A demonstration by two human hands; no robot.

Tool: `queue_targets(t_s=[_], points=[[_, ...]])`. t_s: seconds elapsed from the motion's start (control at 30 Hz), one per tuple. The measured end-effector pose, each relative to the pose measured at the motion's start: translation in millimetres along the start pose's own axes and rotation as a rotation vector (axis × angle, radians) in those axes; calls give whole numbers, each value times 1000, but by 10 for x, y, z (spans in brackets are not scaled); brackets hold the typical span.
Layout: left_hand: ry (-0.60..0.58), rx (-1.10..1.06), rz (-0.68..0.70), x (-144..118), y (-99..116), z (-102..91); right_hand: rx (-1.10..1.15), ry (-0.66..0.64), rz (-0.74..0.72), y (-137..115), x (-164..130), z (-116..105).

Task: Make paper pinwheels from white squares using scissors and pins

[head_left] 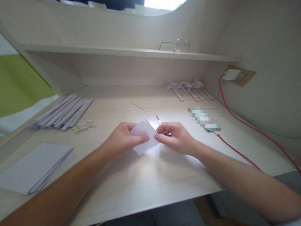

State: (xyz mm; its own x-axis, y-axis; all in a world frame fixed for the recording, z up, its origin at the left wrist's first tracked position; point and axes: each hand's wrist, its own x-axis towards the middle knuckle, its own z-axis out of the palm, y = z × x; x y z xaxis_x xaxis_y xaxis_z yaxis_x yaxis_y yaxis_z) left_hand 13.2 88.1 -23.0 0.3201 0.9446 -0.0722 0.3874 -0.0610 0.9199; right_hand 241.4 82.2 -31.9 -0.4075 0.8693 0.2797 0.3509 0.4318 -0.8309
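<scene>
A small white square of paper (144, 130) is held up over the middle of the desk, one corner pointing away from me. My left hand (127, 136) pinches its left side, thumb flat across the front. At its right corner, my right hand (175, 136) grips the edge between thumb and fingers. Just behind the right hand lies a pair of scissors (158, 120), partly hidden by the fingers; one blade tip shows. Thin paper strips (138, 106) lie on the desk beyond the paper.
Rolled paper tubes (67, 111) lie at left, beside rubber bands (84, 126) and folded paper sheets (37, 166). Several paper pinwheel-like pieces on sticks (188, 89) rest at the back right. A blurred phone (204, 119) with a red cable (237, 155) lies right. Glasses (182, 45) sit on the shelf (117, 51).
</scene>
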Motion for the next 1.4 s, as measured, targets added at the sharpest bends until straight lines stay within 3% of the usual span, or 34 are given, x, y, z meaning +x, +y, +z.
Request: queue_targets(t_s=[0.17, 0.33, 0.6, 0.87, 1.13, 1.4], points=[[-9, 73, 40, -42, 8, 15, -47, -39, -74, -11, -6, 9], [76, 106, 116, -42, 15, 0, -55, 9, -72, -19, -1, 7], [348, 74, 72, -83, 111, 71, 221, 224, -29, 105, 18, 19], [433, 55, 145, -106, 75, 122, 412, 176, 35, 46, 29, 31], [368, -13, 115, -83, 53, 97, 300, 142, -57, -17, 1, 26], [354, 72, 125, -67, 43, 112, 114, 113, -151, -73, -38, 13]])
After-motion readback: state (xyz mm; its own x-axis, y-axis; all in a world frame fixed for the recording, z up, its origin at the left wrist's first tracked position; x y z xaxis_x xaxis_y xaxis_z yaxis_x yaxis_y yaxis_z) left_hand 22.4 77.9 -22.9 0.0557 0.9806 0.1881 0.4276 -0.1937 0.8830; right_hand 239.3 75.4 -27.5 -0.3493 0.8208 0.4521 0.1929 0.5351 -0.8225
